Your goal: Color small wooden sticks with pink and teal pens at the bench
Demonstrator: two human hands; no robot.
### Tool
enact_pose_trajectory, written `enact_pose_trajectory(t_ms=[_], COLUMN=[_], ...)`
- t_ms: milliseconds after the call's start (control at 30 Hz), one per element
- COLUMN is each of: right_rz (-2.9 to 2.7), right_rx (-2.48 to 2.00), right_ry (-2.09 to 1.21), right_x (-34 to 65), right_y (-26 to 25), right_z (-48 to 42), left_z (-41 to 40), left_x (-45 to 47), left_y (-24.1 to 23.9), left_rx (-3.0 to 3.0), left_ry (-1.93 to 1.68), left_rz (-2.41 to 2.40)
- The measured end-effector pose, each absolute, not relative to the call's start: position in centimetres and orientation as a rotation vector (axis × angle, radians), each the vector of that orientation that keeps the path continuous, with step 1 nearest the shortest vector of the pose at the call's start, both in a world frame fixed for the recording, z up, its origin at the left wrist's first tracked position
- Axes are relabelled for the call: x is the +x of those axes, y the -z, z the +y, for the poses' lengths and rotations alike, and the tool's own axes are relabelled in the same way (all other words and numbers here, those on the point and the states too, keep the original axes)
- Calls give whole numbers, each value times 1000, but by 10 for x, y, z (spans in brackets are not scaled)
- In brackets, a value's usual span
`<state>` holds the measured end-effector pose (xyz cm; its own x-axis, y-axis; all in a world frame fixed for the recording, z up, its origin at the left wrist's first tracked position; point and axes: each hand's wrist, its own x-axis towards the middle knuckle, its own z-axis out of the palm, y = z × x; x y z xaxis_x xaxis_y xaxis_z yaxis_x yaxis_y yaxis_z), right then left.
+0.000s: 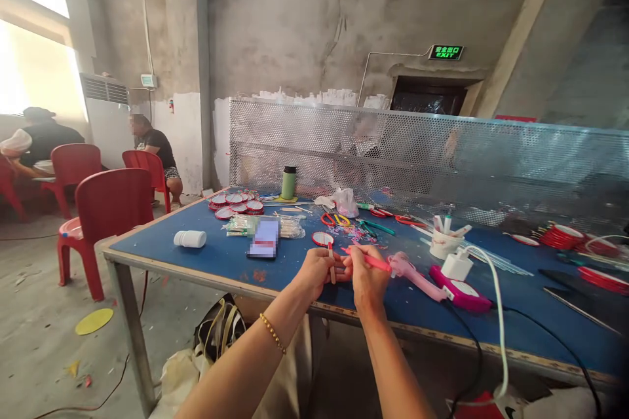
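My left hand [317, 270] is closed in a pinch on a thin wooden stick [331, 267] that carries a small round red-rimmed disc [322, 238] at its top. My right hand [366, 277] is closed around a pink pen-like tool [369, 260], whose tip points left toward the stick. Both hands hover close together above the front part of the blue table [162, 242], fingers nearly touching.
On the table lie a phone [264, 238], a white bottle [190, 238], a green flask [288, 182], stacked red-rimmed discs [236, 203], scissors [335, 218], a pink glue gun [415, 273], a white charger with cable [458, 264]. Red chairs [105, 209] and seated people [152, 144] are at left. A perforated metal screen [417, 150] backs the table.
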<state>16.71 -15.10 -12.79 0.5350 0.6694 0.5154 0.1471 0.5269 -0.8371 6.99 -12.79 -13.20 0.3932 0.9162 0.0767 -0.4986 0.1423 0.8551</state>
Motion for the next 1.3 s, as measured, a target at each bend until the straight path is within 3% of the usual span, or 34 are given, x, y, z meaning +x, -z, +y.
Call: enact_pose_trajectory(t_ms=[1300], right_rz=[-1222], right_rx=[-993], right_ry=[-390], right_x=[168], right_y=[132], right_z=[-159], left_z=[-138], left_x=[59], left_y=[140], left_rx=[1098], left_ry=[-1138], left_rz=[411])
